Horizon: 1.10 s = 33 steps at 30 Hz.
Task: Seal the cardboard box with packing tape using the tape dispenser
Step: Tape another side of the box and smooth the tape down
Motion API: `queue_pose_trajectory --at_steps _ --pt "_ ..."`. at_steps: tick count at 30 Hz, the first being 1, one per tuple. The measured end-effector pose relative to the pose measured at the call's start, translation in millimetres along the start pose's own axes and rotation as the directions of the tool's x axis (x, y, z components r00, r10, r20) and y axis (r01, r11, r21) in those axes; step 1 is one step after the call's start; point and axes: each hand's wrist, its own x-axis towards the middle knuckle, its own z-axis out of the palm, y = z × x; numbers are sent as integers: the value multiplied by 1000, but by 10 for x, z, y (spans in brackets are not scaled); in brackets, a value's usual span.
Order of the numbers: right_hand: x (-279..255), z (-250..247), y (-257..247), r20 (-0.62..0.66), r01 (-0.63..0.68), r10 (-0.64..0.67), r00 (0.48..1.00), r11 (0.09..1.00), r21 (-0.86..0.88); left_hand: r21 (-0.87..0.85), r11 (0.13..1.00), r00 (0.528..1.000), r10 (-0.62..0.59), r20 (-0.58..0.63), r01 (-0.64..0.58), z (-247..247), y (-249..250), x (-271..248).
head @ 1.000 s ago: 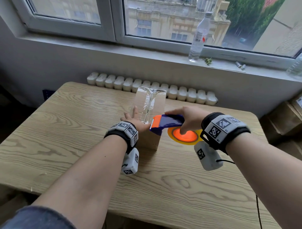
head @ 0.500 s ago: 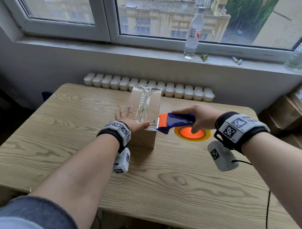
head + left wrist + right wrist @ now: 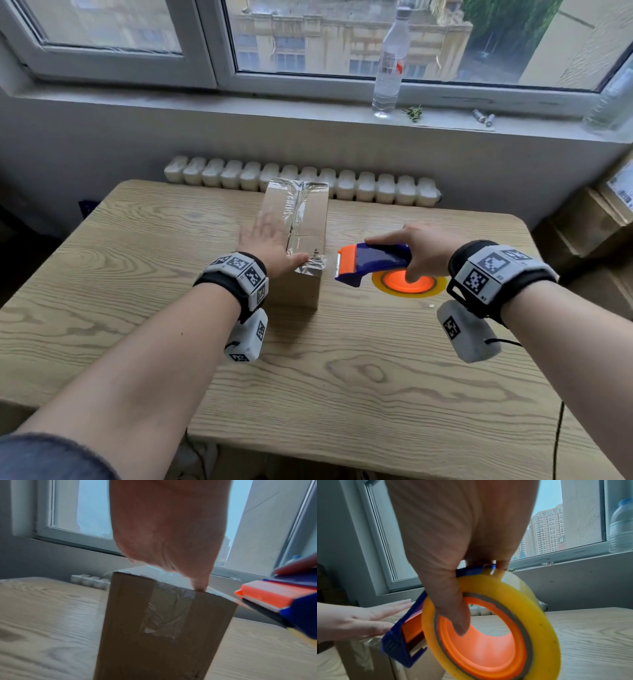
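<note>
A tall brown cardboard box (image 3: 298, 226) stands upright on the light wood-grain surface (image 3: 359, 377), toward its far middle. A strip of clear glossy packing tape (image 3: 297, 212) runs along the box top and folds down over the near face, where it lies wrinkled in the left wrist view.

The left hand (image 3: 270, 245) lies flat on the box top with fingers straight and spread, palm down, its thumb pressing the tape at the near top edge; it grips nothing.

The right hand (image 3: 424, 248) holds the blue and orange plastic tape dispenser (image 3: 371, 262) just to the right of the box, off the surface. Its fingers curl over the blue body and its thumb hooks into the orange core of the yellow tape roll (image 3: 489, 627). The dispenser's orange toothed end points at the box's near right corner, close beside it; whether tape joins the 2 cannot be told.

Along the far edge of the surface sits a row of white rounded radiator sections (image 3: 301, 180). On the grey windowsill (image 3: 239, 109) stands 1 clear plastic bottle (image 3: 390, 65), with a small green sprig (image 3: 412, 112) near it. Brown cardboard boxes (image 3: 589, 233) are stacked at the right.
</note>
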Motion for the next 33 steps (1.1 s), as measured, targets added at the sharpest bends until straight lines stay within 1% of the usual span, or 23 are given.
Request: queue_pose_trajectory --at_steps 1,2,3,5,7,11,13,15,18,21,27,30,33 --pt "9 15 4 1 -1 1 1000 1000 -10 -14 997 997 82 -4 -82 -7 69 -3" --pt "14 30 7 0 -2 2 1000 1000 -15 -50 989 991 137 9 -136 -3 131 0" --pt "27 52 17 -2 -3 3 1000 1000 -8 -92 983 987 160 30 -156 10 186 8" --pt "48 82 42 -4 -6 6 1000 1000 26 -139 982 989 134 60 -125 49 253 31" --pt "55 97 72 -7 -5 5 1000 999 37 -121 989 994 93 62 -85 98 289 52" --pt "63 135 125 -2 -12 12 1000 999 45 -83 994 996 72 47 -68 145 328 71" --pt "89 169 127 8 -15 15 1000 999 50 -75 994 996 86 23 -84 155 355 67" --pt "126 208 122 19 -12 11 1000 998 61 -58 988 990 141 -1 -141 162 393 74" --pt "168 242 114 16 -5 4 1000 997 80 -26 981 981 195 -1 -195 164 410 106" --pt "131 237 191 -15 15 -14 1000 997 77 -20 983 983 182 0 -182 176 376 135" --pt "-61 251 397 -55 14 -5 998 986 164 -17 986 986 166 12 -165 173 413 133" --pt "-139 298 503 -40 -9 15 999 989 145 -27 987 988 156 12 -155 187 388 116" --pt "-175 296 577 -29 -35 38 999 996 85 -29 986 986 165 16 -165 193 377 133"
